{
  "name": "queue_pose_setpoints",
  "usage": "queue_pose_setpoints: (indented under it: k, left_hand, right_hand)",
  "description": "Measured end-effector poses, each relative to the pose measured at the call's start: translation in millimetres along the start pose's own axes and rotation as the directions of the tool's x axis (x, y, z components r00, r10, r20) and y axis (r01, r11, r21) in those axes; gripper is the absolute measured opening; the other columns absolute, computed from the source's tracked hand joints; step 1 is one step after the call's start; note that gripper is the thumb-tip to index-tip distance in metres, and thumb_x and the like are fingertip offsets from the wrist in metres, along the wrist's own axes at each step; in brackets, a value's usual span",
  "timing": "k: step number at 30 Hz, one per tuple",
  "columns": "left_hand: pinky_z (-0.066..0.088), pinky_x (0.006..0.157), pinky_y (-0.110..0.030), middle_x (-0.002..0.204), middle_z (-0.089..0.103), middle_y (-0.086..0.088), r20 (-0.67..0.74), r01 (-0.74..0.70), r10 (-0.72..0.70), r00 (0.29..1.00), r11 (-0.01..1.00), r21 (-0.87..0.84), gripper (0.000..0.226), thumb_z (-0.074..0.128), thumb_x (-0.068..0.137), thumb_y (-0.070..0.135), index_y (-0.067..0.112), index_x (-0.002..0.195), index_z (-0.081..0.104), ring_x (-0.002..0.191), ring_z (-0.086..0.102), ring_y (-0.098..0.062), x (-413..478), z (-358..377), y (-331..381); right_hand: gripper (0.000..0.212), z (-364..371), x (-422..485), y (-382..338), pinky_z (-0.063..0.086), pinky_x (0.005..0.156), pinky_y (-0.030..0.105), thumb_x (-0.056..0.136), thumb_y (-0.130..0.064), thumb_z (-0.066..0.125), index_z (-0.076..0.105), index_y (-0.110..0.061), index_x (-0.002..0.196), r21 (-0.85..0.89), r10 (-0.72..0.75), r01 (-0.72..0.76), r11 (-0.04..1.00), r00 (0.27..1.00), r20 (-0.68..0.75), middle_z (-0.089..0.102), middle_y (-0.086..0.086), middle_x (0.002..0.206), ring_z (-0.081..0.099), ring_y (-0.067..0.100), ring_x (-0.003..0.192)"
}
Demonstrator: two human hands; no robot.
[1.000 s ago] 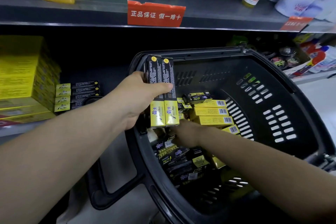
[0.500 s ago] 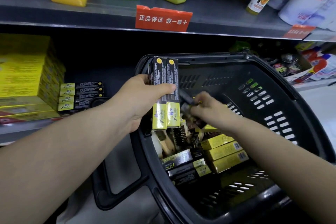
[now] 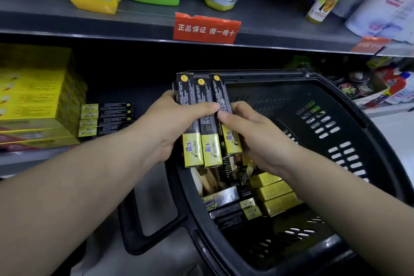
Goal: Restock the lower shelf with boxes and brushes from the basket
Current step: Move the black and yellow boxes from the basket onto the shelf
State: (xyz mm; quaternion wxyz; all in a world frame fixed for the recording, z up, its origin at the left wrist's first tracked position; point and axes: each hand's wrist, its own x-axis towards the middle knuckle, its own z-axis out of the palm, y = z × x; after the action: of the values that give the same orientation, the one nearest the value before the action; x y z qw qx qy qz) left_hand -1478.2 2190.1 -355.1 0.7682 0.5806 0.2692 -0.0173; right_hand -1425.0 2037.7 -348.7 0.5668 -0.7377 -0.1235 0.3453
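Note:
Three long black-and-yellow boxes (image 3: 202, 119) stand upright side by side above the black basket (image 3: 349, 132). My left hand (image 3: 170, 125) grips the left two, thumb across their fronts. My right hand (image 3: 251, 132) pinches the third, rightmost box against them. Inside the basket lie more black-and-yellow boxes (image 3: 230, 206), small yellow boxes (image 3: 275, 195) and wooden brushes (image 3: 210, 179). On the lower shelf (image 3: 26, 159) at the left, a short stack of the same long boxes (image 3: 105, 119) lies flat.
Large yellow cartons (image 3: 38, 96) fill the lower shelf's left end. The upper shelf carries bottles and refill pouches, with a red label (image 3: 206, 28) on its edge. Round tins (image 3: 356, 87) sit on the lower shelf at the right. The basket's handle (image 3: 139, 226) hangs down toward me.
My right hand came up out of the basket with a third long box and set it beside the two in my left hand.

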Motion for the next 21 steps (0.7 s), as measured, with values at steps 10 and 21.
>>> queue_pose_setpoints:
  k: [10,21]
  left_hand:
    - [0.056,0.053,-0.034,0.086,0.075,-0.005,0.254,0.109,-0.133,0.958,0.988,0.107,0.054,0.081,0.049,0.029,0.023,0.1,0.066,0.074,0.073,-0.023,-12.4,-47.9,20.8]
    - [0.055,0.074,-0.038,0.09,0.071,-0.009,-0.277,0.054,-0.042,0.96,0.998,0.039,0.032,0.079,0.069,0.022,0.019,0.094,0.059,0.082,0.068,-0.026,-20.6,-163.9,31.3]
  right_hand:
    - [0.072,13.5,17.2,-30.7,0.057,0.071,0.036,0.071,-0.027,0.07,0.038,-0.037,0.134,0.068,-0.032,0.021,0.997,0.985,0.167,0.071,-0.002,0.102,0.068,0.021,0.096]
    - [0.044,91.3,103.9,-71.5,0.049,0.046,0.02,0.063,-0.053,0.074,0.055,-0.017,0.081,-0.351,-0.079,0.079,0.933,0.997,0.013,0.064,-0.003,0.067,0.063,0.007,0.054]
